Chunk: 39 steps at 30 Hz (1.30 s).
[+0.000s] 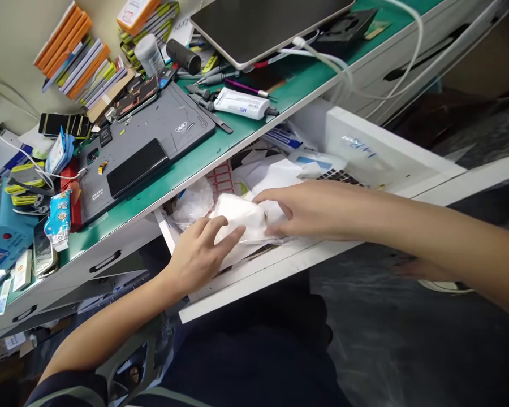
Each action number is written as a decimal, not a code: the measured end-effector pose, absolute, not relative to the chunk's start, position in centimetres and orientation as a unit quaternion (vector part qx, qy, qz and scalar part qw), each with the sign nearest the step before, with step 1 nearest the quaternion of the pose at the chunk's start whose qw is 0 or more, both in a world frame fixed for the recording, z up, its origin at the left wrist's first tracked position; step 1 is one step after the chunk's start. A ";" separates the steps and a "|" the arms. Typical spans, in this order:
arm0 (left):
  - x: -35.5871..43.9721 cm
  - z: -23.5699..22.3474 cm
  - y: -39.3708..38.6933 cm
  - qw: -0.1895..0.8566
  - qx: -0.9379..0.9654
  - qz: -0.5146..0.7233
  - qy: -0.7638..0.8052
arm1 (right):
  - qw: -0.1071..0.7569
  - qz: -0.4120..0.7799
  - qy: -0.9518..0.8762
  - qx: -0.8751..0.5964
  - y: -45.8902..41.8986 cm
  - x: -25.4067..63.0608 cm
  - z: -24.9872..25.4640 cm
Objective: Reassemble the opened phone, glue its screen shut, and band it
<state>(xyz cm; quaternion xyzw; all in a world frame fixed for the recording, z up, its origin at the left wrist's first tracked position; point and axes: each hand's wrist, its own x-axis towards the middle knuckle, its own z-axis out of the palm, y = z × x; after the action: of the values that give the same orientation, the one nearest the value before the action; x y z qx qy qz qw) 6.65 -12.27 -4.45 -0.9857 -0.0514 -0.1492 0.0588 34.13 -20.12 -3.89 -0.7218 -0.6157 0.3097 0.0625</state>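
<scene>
A soft white packet [240, 217] in clear plastic lies on top of the things in a pulled-out white drawer [352, 138]. My right hand [299, 209] reaches in from the right, thumb and fingers on either side of the packet's right end. At the packet's left side is my left hand [199, 246], its thumb and fingers spread and the fingertips against or just over the plastic. Around the packet are crumpled clear plastic bags [195, 200], white paper [275, 172], a sheet with a red grid [221, 180] and a blue-and-white package [282, 137].
Above the drawer runs a green desktop [233, 141] with a grey work mat [152, 130], a black phone [138, 168], a white tube [241, 103] and a laptop [267, 25]. White cables [407, 68] hang over the desk edge. Stacked orange boxes [63, 42] stand at the back.
</scene>
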 end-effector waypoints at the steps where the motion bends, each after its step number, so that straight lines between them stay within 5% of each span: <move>1: 6.6 -4.3 -12.3 0.053 -0.986 -0.156 -0.037 | 0.058 0.316 -0.613 -0.722 -20.1 34.1 -3.9; 15: 7.8 -2.1 -12.5 -0.027 -0.984 -0.170 -0.041 | 0.182 0.342 -0.541 -0.746 -19.3 32.5 -2.5; 20: 10.8 -0.3 -12.4 0.030 -0.990 -0.130 0.041 | 0.170 0.332 -0.522 -0.767 -18.7 31.4 -1.0; 27: 9.6 0.9 -10.7 0.087 -0.989 -0.058 -0.101 | 0.156 0.356 -0.518 -0.762 -18.7 30.8 -0.5; 39: 9.0 1.5 -10.1 0.028 -0.983 -0.007 -0.182 | 0.171 0.368 -0.525 -0.748 -18.1 29.1 0.4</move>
<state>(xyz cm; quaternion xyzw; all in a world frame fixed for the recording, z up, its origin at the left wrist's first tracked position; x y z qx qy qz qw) 8.96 -10.10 1.51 -0.9829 -0.1818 -0.0069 0.0276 29.13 -18.11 0.41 -0.7483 -0.5248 0.3682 0.1707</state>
